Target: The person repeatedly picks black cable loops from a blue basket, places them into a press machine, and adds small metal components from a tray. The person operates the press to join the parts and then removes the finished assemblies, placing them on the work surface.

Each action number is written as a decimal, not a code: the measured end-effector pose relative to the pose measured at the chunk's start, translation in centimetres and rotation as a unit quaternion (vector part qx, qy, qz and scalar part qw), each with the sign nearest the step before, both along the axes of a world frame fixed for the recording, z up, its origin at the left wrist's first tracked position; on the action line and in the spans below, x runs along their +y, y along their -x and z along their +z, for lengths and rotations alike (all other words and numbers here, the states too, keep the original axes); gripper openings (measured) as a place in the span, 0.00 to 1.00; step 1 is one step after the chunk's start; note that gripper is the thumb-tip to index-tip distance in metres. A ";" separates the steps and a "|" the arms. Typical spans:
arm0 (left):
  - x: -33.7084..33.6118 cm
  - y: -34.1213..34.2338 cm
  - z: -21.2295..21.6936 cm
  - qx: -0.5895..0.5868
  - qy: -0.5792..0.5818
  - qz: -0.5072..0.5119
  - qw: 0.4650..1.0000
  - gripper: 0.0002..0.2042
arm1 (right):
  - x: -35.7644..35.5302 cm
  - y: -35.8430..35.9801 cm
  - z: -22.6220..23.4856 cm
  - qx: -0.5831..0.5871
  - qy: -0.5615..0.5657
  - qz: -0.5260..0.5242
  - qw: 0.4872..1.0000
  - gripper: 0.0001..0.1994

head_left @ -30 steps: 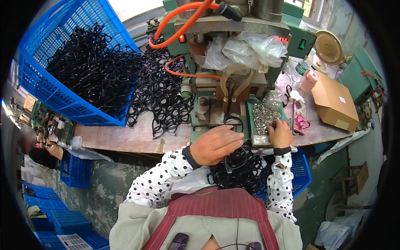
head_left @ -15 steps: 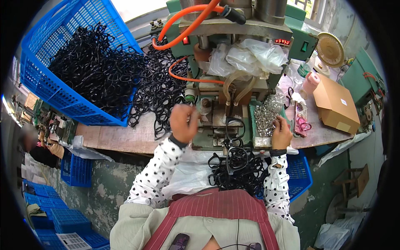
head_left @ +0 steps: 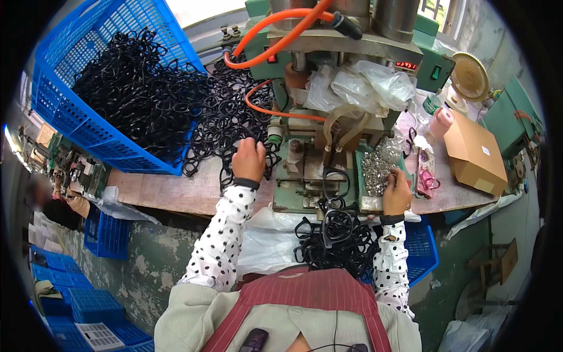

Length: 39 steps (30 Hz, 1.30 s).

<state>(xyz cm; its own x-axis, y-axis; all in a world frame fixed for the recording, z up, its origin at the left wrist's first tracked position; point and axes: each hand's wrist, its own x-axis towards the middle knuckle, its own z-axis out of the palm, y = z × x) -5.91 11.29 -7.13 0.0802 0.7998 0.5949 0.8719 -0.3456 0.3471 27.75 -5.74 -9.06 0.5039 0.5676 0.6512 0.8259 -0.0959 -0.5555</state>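
Left grip (head_left: 248, 159): your fingers point away from you and curl downward, the back of the hand turned up; the hand is over the near part of the loose black frames (head_left: 231, 105). The fingertips are hidden, so I cannot tell whether you grasp a frame or are released.
Left arm: your forearm rises from the lower edge, leaning slightly to your right toward the wrist, in a white dotted sleeve (head_left: 220, 237) with a dark cuff.
Right grip (head_left: 397, 192): your hand is at the near right part of the tray (head_left: 371, 203), fingers bent and pointing forward, fingertips at the small shiny pieces (head_left: 375, 167). I cannot tell whether any piece is pinched between them.
Right arm: your forearm stands nearly straight up in the view, its wrist just beyond the near edge of the bench (head_left: 176, 196).
Loose frames: they lie tangled on the bench, between the big blue crate (head_left: 108, 132) and the green press (head_left: 284, 199); more are heaped inside that crate.
Frame at the press: one black frame (head_left: 336, 171) is at the fixture, below the two clear tubes, between your hands and touched by neither.
Near pile: more black frames (head_left: 340, 249) lie heaped in front of you, between your forearms.
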 end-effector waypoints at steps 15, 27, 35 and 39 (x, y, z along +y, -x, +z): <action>-10.1 -2.0 7.6 -0.205 -0.114 -0.225 0.946 0.10 | 0.8 8.8 10.6 0.297 -0.007 0.253 0.921 0.08; -12.3 -4.3 9.0 -0.101 -0.216 -0.451 0.860 0.22 | 3.3 12.4 11.2 0.402 -0.045 0.290 0.867 0.27; -11.3 -3.1 11.4 -0.057 -0.181 -0.512 0.838 0.13 | 3.1 12.4 11.9 0.374 -0.006 0.281 0.884 0.29; -9.5 -4.0 14.2 -0.445 0.015 -0.285 0.849 0.09 | 2.6 12.3 11.4 0.457 -0.026 0.290 0.841 0.29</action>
<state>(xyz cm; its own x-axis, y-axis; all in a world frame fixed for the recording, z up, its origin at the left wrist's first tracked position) -1.87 1.78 7.05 -0.0112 0.7973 0.6034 -0.0467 -0.6032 0.7962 15.46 -3.12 2.35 0.4555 0.8730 0.1742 -0.0475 0.2192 -0.9745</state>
